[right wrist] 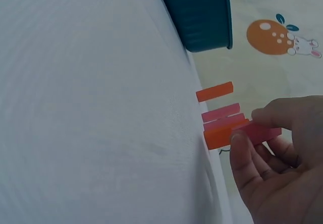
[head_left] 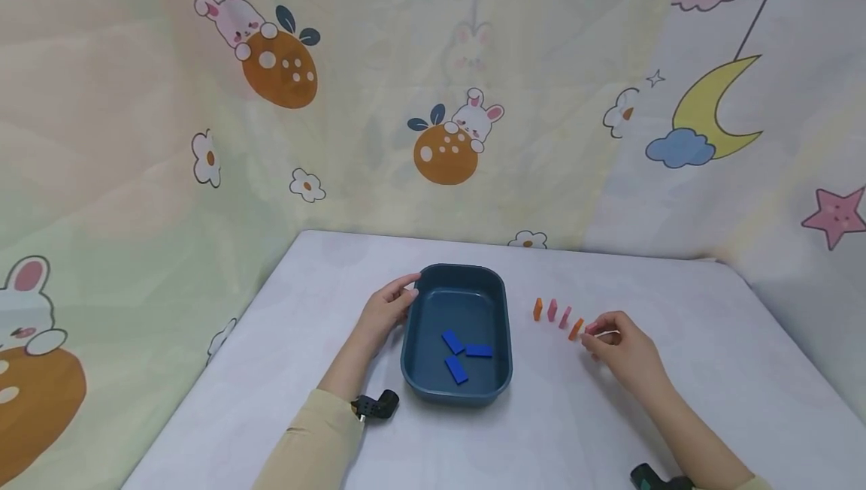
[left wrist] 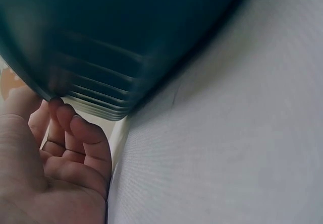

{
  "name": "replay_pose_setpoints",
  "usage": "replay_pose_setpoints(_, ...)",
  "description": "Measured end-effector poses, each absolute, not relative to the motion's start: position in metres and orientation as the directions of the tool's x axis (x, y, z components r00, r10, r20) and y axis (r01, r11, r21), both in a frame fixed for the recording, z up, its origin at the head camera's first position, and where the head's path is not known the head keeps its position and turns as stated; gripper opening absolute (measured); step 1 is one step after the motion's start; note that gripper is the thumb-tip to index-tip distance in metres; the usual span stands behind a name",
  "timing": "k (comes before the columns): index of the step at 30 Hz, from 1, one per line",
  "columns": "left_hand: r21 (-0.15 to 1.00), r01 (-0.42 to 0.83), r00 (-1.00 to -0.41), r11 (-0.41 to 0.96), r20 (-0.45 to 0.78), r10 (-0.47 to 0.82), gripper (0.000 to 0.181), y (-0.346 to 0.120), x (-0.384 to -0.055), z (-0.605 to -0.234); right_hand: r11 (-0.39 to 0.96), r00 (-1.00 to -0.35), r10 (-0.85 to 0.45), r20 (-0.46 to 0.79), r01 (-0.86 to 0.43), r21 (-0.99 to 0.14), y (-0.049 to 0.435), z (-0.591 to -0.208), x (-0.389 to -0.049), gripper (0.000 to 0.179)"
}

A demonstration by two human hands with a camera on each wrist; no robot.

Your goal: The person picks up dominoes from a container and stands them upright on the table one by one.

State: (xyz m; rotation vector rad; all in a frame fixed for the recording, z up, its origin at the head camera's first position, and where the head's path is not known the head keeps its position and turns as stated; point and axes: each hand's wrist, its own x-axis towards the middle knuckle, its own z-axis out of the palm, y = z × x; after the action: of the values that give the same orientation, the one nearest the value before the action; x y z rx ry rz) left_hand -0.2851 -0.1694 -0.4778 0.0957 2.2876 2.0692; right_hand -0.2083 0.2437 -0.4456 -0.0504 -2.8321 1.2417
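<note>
A beige sleeve (head_left: pixel 307 437) ends by a black wrist device (head_left: pixel 377 404). Beyond, a smooth, dark teal tray (head_left: pixel 456 279) with rounded corners stands on the matte white tabletop (head_left: pixel 710 340); three flat, oblong blue blocks (head_left: pixel 479 351) lie toward its near end. The right hand (head_left: pixel 625 351), low to the tray's right, pinches a small pink block (right wrist: pixel 258 132) between thumb and fingers, nearly closed. The left hand (head_left: pixel 379 317), fingers bent, grips the tray's left rim. Between tray and right hand, orange slabs (head_left: pixel 537 310) and pink slabs (head_left: pixel 552 310) stand upright in a slanting row. Behind hangs a printed cloth backdrop (head_left: pixel 365 137).
</note>
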Motion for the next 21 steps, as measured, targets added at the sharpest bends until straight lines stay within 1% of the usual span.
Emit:
replay_pose_setpoints(5, 0.994, 0.010, -0.997, 0.105, 0.002, 0.078, 0.040, -0.167, -0.285, -0.478, 0.692, -0.999, 0.044, -0.004, 0.033, -0.721, 0.246, -0.458, -0.209, 0.033)
replay_pose_setpoints(12, 0.993, 0.004, -0.997, 0.118, -0.005, 0.075, 0.038, -0.167, -0.285, -0.476, 0.730, -0.999, 0.038, 0.029, 0.008, -0.683, 0.245, -0.464, -0.209, 0.033)
replay_pose_setpoints(21, 0.991, 0.008, -0.998, 0.131, -0.001, 0.067, 0.038, -0.168, -0.285, -0.477, 0.733, -0.999, 0.038, 0.024, 0.012, -0.680, 0.242, -0.464, -0.211, 0.034)
